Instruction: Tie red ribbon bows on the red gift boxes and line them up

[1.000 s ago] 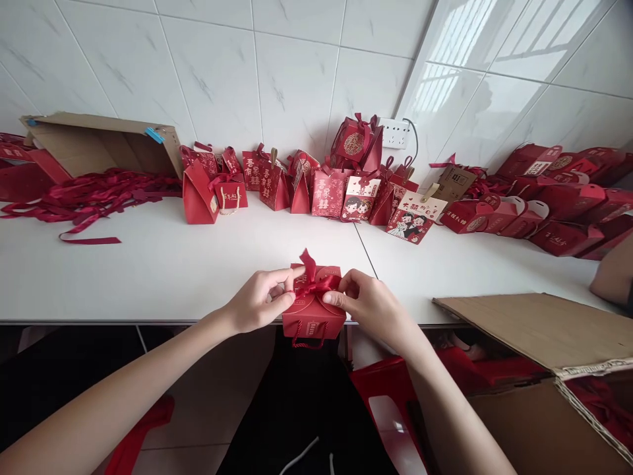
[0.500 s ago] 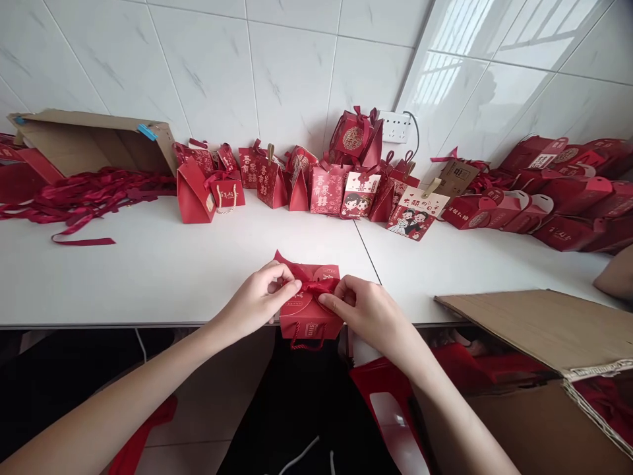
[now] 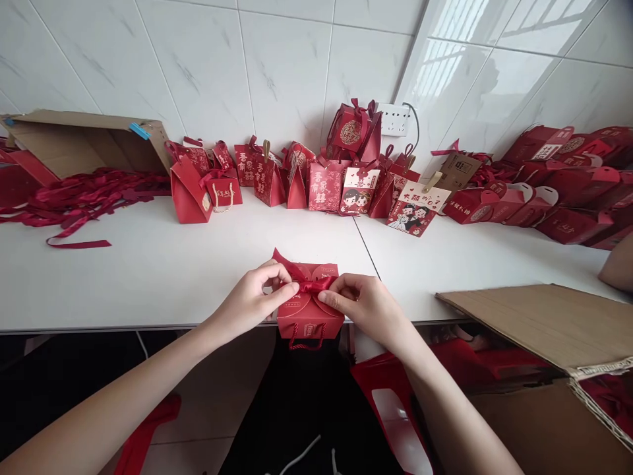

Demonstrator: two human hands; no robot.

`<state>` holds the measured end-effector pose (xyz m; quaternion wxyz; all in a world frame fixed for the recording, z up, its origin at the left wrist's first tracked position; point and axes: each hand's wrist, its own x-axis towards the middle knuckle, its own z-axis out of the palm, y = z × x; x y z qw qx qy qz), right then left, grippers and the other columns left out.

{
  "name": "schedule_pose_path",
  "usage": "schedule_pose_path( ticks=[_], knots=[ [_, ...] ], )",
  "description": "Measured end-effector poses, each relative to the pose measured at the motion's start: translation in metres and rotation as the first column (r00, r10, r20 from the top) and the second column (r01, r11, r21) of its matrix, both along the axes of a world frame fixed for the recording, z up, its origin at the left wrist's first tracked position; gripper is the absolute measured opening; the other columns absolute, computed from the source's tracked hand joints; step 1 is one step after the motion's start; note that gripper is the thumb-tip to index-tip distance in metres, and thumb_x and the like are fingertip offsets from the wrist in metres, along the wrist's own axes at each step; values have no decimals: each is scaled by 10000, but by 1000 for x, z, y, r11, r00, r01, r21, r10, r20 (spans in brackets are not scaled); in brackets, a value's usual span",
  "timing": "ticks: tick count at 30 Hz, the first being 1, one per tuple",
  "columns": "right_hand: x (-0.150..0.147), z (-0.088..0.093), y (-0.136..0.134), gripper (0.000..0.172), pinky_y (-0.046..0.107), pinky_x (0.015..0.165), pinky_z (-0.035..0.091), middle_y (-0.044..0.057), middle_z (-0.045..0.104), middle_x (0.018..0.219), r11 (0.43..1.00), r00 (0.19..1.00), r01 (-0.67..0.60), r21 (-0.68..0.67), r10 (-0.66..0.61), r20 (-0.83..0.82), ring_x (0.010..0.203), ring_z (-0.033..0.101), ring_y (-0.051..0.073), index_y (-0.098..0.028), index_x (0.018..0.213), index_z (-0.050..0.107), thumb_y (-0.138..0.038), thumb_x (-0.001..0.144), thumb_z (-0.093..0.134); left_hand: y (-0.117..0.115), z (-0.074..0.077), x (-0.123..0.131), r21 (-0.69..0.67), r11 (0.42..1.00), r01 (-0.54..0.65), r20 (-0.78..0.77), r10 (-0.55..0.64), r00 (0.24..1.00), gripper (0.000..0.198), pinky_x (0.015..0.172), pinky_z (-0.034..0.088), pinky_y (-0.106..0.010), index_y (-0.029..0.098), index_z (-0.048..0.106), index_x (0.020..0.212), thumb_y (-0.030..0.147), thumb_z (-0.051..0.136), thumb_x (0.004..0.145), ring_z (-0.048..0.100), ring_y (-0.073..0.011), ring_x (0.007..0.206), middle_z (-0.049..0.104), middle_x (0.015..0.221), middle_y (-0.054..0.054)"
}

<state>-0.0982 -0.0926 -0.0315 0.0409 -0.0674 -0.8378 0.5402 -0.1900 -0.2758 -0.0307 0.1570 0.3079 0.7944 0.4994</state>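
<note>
At the table's front edge sits a red gift box (image 3: 307, 315) with gold print and a twisted red cord handle (image 3: 306, 344) hanging down its near side. Across its top a dark red ribbon (image 3: 311, 286) is gathered in a bow-like knot. My left hand (image 3: 262, 289) pinches the ribbon's left part between thumb and forefinger, with a ribbon end sticking up behind the fingers. On the other side, my right hand (image 3: 363, 300) pinches the ribbon's right part, its thumb close to the knot.
Several finished-looking red boxes (image 3: 326, 188) line the wall. A heap of loose ribbons (image 3: 99, 194) lies left before a cardboard box (image 3: 93, 142). More red boxes (image 3: 573, 224) are stacked right. An open carton (image 3: 539, 323) stands near right. Another person's arm (image 3: 618, 264) shows at the right edge.
The ribbon at the knot looks flatter and fuller on the right, where my right fingers have shifted slightly. My left hand keeps its pinch. The camera view has moved a little.
</note>
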Motion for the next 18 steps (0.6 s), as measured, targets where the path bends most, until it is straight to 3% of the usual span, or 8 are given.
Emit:
schedule_pose_path(
  ticks=[8,12,18],
  knots=[
    [-10,-3,18,372,256,593,305,-22,509,603,940,992,-94,-329,118,54,585,406,97,-145,618,586,-494,643,714,-4,4,-10,9,995,98,9,-98,995,271,561,353,-237,189,460,611,383,554,775,422,-114,603,456,632,34],
    [-11,-5,21,360,256,613,312,-28,514,596,895,985,-124,-429,162,53,592,413,95,-149,607,587,-467,622,755,-6,5,-12,6,992,127,-8,-127,992,278,569,347,-245,189,446,591,379,545,768,410,-117,599,451,617,31],
    [-12,-24,23,375,242,573,270,-50,472,564,825,985,-161,-541,167,-39,559,364,78,-166,559,510,-426,639,768,-10,-5,-11,52,990,131,-14,-131,991,265,594,355,-253,195,441,615,380,521,787,415,-130,642,451,665,17]
  ],
)
